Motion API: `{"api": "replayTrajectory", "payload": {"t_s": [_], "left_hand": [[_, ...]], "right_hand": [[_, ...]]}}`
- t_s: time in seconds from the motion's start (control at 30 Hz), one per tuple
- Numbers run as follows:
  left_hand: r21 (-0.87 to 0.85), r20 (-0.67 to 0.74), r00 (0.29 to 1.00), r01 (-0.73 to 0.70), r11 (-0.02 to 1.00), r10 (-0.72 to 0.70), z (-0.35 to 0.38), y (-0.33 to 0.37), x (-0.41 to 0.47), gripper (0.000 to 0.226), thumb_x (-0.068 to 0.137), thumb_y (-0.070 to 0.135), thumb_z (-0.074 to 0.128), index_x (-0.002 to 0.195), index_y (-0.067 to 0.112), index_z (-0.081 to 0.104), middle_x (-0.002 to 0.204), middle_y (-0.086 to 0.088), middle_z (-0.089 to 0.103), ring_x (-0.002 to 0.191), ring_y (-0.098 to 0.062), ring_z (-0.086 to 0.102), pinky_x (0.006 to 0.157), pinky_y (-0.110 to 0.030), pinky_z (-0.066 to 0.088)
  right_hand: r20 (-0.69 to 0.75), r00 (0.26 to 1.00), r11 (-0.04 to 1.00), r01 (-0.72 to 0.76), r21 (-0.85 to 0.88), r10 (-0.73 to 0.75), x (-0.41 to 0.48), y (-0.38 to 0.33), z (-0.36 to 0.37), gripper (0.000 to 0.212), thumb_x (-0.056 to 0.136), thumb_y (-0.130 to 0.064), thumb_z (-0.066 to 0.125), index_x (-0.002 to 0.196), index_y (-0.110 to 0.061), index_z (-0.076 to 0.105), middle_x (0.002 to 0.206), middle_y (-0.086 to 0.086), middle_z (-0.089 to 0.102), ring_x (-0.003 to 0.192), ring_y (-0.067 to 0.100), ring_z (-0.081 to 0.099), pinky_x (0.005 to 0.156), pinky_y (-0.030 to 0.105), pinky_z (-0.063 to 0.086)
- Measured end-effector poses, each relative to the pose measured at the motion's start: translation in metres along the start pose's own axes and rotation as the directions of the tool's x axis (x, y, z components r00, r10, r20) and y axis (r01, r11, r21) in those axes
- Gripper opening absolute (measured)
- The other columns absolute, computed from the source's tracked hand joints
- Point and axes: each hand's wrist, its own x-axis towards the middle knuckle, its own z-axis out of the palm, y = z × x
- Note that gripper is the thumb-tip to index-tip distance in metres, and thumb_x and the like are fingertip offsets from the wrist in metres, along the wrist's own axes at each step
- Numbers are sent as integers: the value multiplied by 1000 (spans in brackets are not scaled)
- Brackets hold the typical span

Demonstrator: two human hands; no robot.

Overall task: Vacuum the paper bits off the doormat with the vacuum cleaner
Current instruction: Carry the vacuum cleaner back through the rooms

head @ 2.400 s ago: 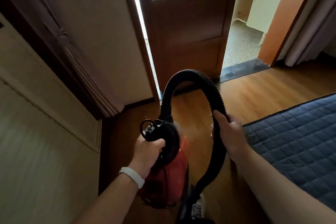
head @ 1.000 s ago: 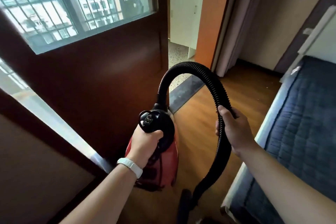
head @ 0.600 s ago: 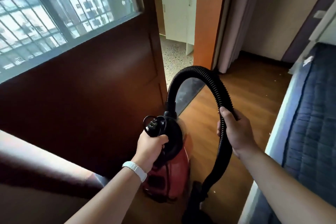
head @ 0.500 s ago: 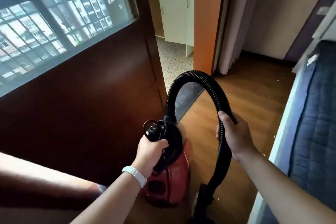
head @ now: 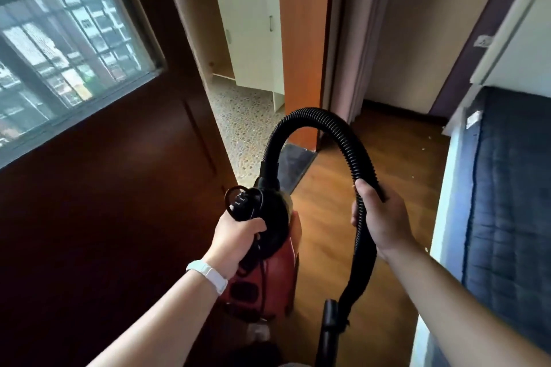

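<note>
Two hands carry the vacuum cleaner (head: 268,283) just to the right of the brown door (head: 104,188). The left hand (head: 238,235), with a white wristband (head: 208,275) on its wrist, has its fingers curled tight round the black handle on top. The red body hangs below it, close by the door's free edge. We cannot tell whether the body touches the wooden floor (head: 325,217).

The black ribbed hose (head: 313,116) rises from the top of the machine and arches over to the right, away from the door. It then drops through the right hand (head: 378,217), whose fingers are wrapped round it with the thumb on top. Below that hand the hose runs down to a black tube (head: 329,325) near the floor.

At the foot of the door's free edge, in the doorway, we see a dark grey strip (head: 293,167). It may be the doormat, but we cannot be sure. Past the door lies a speckled floor (head: 247,116).

Well to the right of the door stands a bed with a blue quilted mattress (head: 512,217). A few pale specks (head: 429,138) lie on the wooden floor beside it.
</note>
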Motion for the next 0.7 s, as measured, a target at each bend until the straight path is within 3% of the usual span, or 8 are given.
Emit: {"api": "replayTrajectory", "payload": {"t_s": [0.13,0.27,0.4,0.53,0.6,0.7], "left_hand": [[17,105,994,8,1000,-10,39,18,57,27,55,15,73,82,15,69,68,-4,67,60,-19,63,57,-29,48],[66,254,967,6,998,-22,83,37,133,19,67,5,73,82,13,66,67,-4,66,60,-19,62,56,-30,48],[142,356,934,-10,990,-42,126,68,211,35,51,22,74,85,14,66,73,-7,69,65,-23,65,62,-38,54],[156,441,897,-80,984,2,167,116,273,35,59,18,74,92,16,65,74,0,70,61,-11,66,54,-27,50],[195,466,884,-123,973,19,189,140,300,45,53,24,73,98,21,65,78,4,73,69,-14,69,59,-30,53],[198,486,871,-185,963,67,215,172,326,50,53,23,72,103,22,65,86,4,72,77,-16,68,61,-29,50]], "right_hand": [[-109,994,999,-33,-24,30,51,13,-6,30,85,-45,58,67,-21,58,56,10,56,49,26,53,55,33,45],[-232,969,994,-98,-55,82,117,24,-12,28,87,-44,60,70,-21,59,56,9,56,49,24,53,54,32,45],[-334,939,988,-122,-94,84,183,19,-14,32,83,-49,60,75,-19,61,57,9,57,49,24,53,55,33,43],[-428,902,986,-115,-117,55,246,3,-18,33,80,-53,59,70,-21,60,56,8,57,49,23,53,55,32,43],[-478,878,985,-114,-130,39,271,-2,-22,32,78,-55,59,65,-27,59,56,7,57,49,23,53,55,32,43],[-536,843,993,-93,-78,37,301,-8,-30,35,77,-55,60,69,-22,58,55,8,56,48,24,53,56,33,42]]}}
